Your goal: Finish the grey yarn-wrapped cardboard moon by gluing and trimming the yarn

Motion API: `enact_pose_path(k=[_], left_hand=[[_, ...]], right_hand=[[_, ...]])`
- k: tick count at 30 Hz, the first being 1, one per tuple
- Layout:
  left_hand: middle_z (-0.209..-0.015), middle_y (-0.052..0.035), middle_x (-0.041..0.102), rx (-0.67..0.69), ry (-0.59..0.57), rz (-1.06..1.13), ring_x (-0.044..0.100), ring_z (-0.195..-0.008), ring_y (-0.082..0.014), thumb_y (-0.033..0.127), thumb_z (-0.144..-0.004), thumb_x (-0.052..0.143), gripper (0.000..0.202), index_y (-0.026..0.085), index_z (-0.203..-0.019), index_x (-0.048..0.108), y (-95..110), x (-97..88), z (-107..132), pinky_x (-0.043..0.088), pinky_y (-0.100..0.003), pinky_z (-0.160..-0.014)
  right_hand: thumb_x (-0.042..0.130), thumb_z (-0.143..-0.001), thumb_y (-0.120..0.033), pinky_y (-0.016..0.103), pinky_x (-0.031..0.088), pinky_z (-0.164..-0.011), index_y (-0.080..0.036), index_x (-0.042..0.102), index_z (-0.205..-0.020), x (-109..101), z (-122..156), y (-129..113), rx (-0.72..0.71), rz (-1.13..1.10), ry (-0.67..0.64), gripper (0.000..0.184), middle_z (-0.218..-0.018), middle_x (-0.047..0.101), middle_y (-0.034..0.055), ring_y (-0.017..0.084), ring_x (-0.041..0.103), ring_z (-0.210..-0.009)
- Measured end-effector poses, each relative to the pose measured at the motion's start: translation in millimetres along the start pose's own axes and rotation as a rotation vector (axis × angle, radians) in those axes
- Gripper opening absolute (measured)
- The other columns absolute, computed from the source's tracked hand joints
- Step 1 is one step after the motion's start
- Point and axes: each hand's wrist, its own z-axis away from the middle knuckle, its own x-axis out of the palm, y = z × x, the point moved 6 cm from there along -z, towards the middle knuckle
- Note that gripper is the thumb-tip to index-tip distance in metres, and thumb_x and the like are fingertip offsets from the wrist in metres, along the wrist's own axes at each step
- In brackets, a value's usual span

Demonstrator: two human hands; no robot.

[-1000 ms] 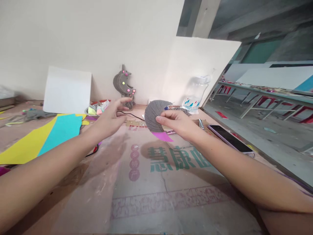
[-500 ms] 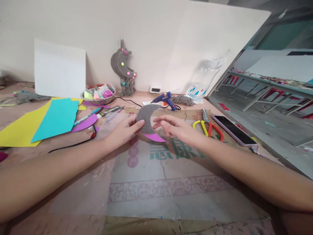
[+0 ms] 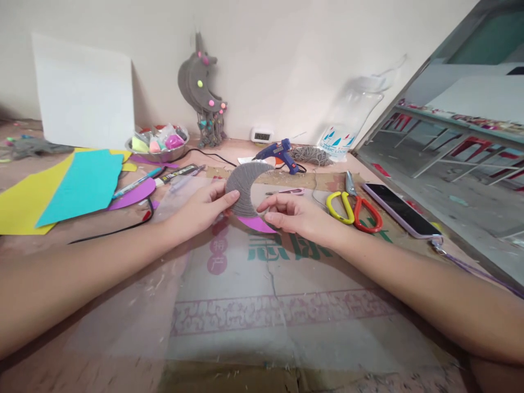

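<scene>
A crescent-shaped piece wrapped in grey yarn (image 3: 244, 188), with a bare purple tip at its lower end, is held just above the table's middle. My left hand (image 3: 200, 208) pinches its outer left edge between thumb and fingers. My right hand (image 3: 297, 214) is at its lower inner edge beside the purple tip, fingers curled and touching it. Both forearms rest low over a printed cardboard sheet (image 3: 282, 305).
A blue glue gun (image 3: 280, 153) and a grey yarn bundle (image 3: 311, 156) lie behind the crescent. Scissors (image 3: 354, 204) and a phone (image 3: 399, 210) are to the right, near the table edge. Coloured paper sheets (image 3: 69, 188), pens and a bowl of bits (image 3: 158, 144) sit left. A finished grey moon ornament (image 3: 200, 90) leans on the wall.
The crescent came down from in front of me to just above the table. My left hand, free a second ago, now grips its outer edge; my right hand shifted to the lower inner edge.
</scene>
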Motion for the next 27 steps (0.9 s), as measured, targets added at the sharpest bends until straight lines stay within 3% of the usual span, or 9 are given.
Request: enact_pose_path(k=[4, 8, 23, 27], left_hand=[[-0.068, 0.0008, 0.049, -0.002, -0.028, 0.004, 0.042, -0.056, -0.0101, 0.04, -0.085, 0.048, 0.024, 0.018, -0.078, 0.053, 0.1, 1.7, 0.4, 0.033, -0.022, -0.048], [-0.066, 0.0009, 0.048, 0.014, -0.068, -0.027, 0.041, -0.056, -0.0094, 0.039, -0.086, 0.047, 0.027, 0.017, -0.071, 0.052, 0.7, 3.3, 0.8, 0.034, -0.022, -0.05], [-0.061, 0.0014, 0.046, -0.015, -0.06, 0.069, 0.041, -0.055, -0.0109, 0.039, -0.082, 0.053, 0.027, 0.018, -0.065, 0.052, -0.1, 6.6, 2.1, 0.035, -0.024, -0.052], [-0.064, 0.0012, 0.047, -0.04, -0.045, 0.1, 0.044, -0.058, -0.0112, 0.041, -0.082, 0.053, 0.026, 0.017, -0.072, 0.055, -5.8, 3.4, 0.3, 0.038, -0.024, -0.054]], right_hand=[[0.061, -0.078, -0.032, 0.022, 0.038, -0.053, -0.016, 0.06, -0.078, -0.8, -0.6, -0.7, -0.024, 0.065, 0.097, 0.016, -0.067, 0.055, -0.0016, 0.007, 0.046, -0.057], [0.06, -0.078, -0.03, 0.023, 0.039, -0.056, -0.016, 0.06, -0.074, -0.9, -1.0, -1.0, -0.024, 0.09, 0.153, 0.015, -0.066, 0.055, -0.0017, 0.008, 0.048, -0.059], [0.058, -0.08, -0.033, 0.023, 0.036, -0.051, -0.017, 0.061, -0.075, -3.2, -1.2, 1.2, -0.009, 0.136, 0.196, 0.017, -0.063, 0.054, -0.0016, 0.008, 0.045, -0.055], [0.052, -0.084, -0.037, 0.024, 0.039, -0.054, -0.019, 0.065, -0.091, -3.7, 1.4, -2.2, -0.075, 0.18, 0.221, 0.024, -0.074, 0.059, 0.0013, 0.01, 0.048, -0.06]])
